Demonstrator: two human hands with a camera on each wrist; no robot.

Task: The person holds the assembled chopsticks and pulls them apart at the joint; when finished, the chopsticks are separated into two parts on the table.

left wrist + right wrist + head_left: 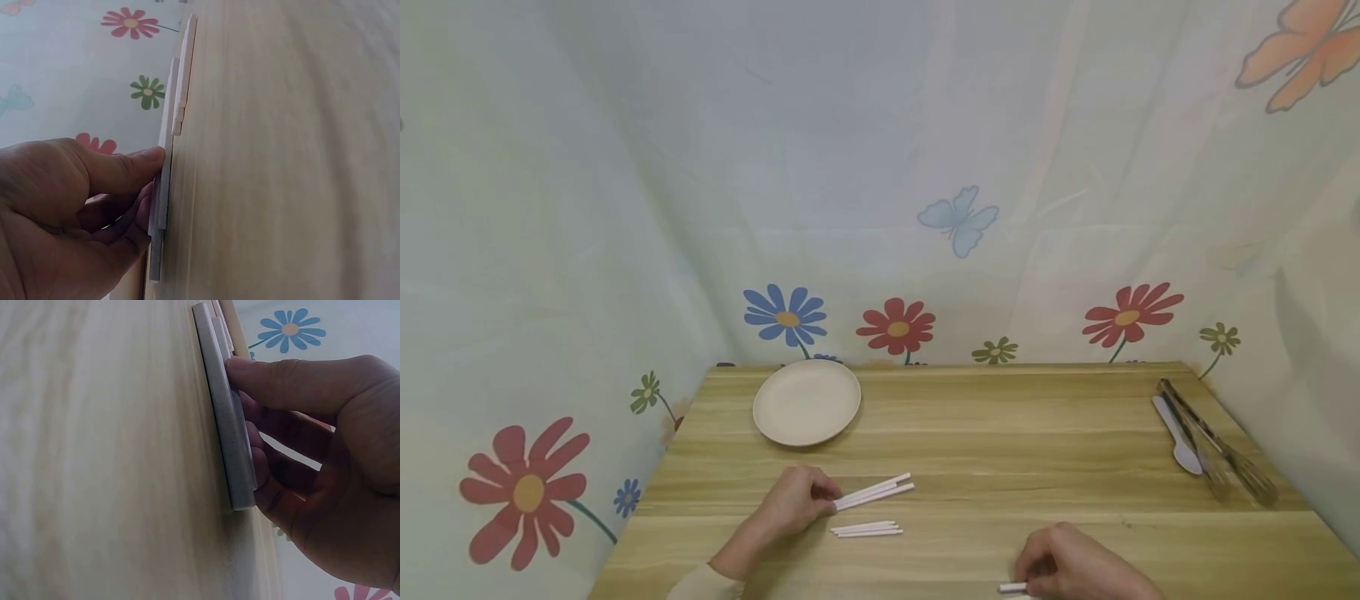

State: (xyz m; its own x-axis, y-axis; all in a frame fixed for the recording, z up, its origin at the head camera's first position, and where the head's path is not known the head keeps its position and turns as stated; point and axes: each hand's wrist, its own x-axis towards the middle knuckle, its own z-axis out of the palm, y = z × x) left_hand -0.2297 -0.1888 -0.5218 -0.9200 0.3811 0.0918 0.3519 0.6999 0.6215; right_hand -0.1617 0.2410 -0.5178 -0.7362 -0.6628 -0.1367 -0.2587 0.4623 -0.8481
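Where head view ends, right hand pinching half-hidden sticks, left hand pinching white sticks

The left hand sits at seven o'clock in the head view, its bare wrist slanting up toward two o'clock. Its thumb and fingers are set in a pinch, the thumb pointing to three o'clock in the left wrist view. The right hand, at five o'clock, points between nine and ten, thumb opposing bent fingers.
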